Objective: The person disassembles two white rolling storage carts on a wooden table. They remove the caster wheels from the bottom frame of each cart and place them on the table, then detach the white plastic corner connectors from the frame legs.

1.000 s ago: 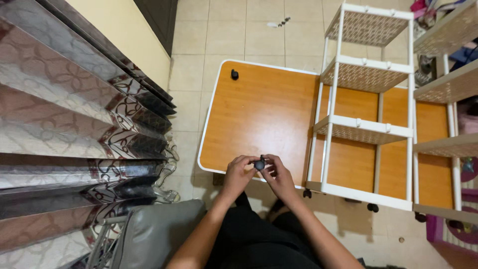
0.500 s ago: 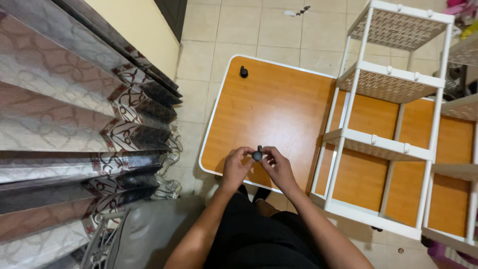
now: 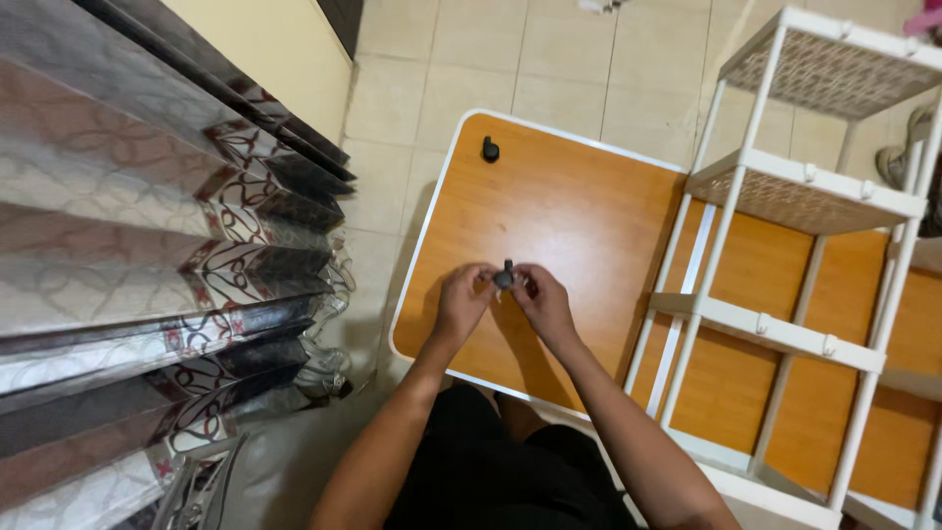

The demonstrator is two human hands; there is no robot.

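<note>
Both hands pinch one small black caster wheel (image 3: 506, 277) over the orange tabletop (image 3: 569, 216): left hand (image 3: 463, 299) at its 9 o'clock, right hand (image 3: 543, 306) at its 3 o'clock, fingertips clamped on it. Looks like the handling/orienting step; next move probably needs the stem lined up with a socket on the white rack (image 3: 785, 324). A second black caster (image 3: 490, 149) sits at the table's 11 o'clock corner. Wheel detail is mostly hidden by fingers; rack bottom is cut off.

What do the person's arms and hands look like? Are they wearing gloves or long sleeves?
No gloves and no long sleeves. The left hand and right hand are both bare, and both forearms are uncovered right down to the bottom of the picture. No watch, ring or bracelet shows on either one. Below the arms the person wears dark black clothing.
</note>
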